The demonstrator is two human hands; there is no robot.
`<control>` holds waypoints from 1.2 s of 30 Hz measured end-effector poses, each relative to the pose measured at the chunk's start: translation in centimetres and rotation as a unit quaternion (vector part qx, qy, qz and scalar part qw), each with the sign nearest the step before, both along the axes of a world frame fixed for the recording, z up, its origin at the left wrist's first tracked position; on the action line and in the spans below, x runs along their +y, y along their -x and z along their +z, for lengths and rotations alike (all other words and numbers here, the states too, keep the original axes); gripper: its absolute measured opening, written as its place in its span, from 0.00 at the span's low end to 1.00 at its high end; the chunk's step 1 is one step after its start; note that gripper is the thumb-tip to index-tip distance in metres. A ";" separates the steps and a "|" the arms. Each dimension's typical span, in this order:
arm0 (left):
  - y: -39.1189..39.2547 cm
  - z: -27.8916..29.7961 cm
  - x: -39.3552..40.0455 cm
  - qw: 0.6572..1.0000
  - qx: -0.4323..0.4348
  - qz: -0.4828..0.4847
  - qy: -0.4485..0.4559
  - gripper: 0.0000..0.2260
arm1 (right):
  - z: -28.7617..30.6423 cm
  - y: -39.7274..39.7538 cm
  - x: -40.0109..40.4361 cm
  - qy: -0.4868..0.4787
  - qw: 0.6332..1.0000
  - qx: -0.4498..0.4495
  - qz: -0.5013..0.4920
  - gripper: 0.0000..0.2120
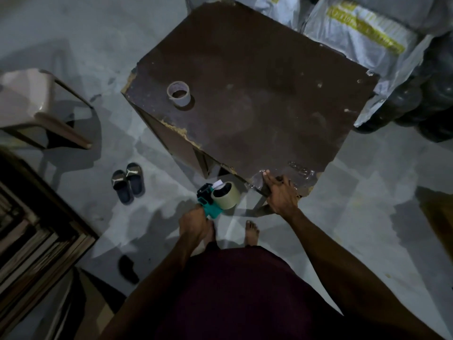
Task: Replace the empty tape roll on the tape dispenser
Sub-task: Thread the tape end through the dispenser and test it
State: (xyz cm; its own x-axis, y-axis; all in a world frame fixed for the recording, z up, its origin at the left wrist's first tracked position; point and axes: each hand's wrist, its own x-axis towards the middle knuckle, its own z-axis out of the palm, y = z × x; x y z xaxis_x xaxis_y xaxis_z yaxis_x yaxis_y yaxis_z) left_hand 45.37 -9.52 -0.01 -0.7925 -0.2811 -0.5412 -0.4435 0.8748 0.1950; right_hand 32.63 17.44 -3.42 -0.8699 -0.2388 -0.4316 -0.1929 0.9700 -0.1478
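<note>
My left hand [195, 223] grips the handle of a teal tape dispenser [208, 204], held in the air just off the near corner of the dark brown table [245, 94]. A full pale tape roll [225, 196] sits on the dispenser. My right hand [279, 192] rests on the table's near corner, its fingers pressing a strip of clear tape [259, 179] onto the surface. An empty cardboard tape core [179, 93] stands on the table near its left edge.
A plastic chair [36, 106] stands to the left, with a pair of slippers [128, 182] on the grey floor. White sacks [362, 33] and dark bags [429, 106] crowd the table's far right. Stacked boards [31, 241] lie at lower left. My bare feet are below the table's corner.
</note>
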 end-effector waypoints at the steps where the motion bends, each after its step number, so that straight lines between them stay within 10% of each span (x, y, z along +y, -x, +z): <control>1: 0.5 0.2 -0.1 1.000 0.000 0.012 -0.010 0.12 | 0.2 0.1 -0.2 -0.001 1.000 -0.004 -0.010 0.46; 17: 6.2 5.6 -4.3 0.956 -0.007 0.122 -0.266 0.03 | -0.3 -2.0 -4.1 -0.029 0.995 0.048 -0.079 0.40; 24: 11.6 5.0 -3.6 0.965 0.043 0.059 -0.252 0.25 | -1.2 -2.4 -5.2 -0.004 0.990 0.069 -0.123 0.32; 36: 21.6 2.2 3.4 0.959 0.059 0.039 -0.276 0.26 | 0.6 2.1 -5.1 0.059 0.977 0.110 -0.172 0.16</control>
State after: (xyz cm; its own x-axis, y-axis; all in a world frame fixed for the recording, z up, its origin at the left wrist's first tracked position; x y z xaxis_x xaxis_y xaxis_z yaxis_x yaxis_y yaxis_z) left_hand 23.79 -6.11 2.21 -0.8460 -0.0381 -0.5318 -0.4488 0.5893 0.6718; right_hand 30.50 12.30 -2.78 -0.9760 0.0479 -0.2125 0.1027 0.9615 -0.2550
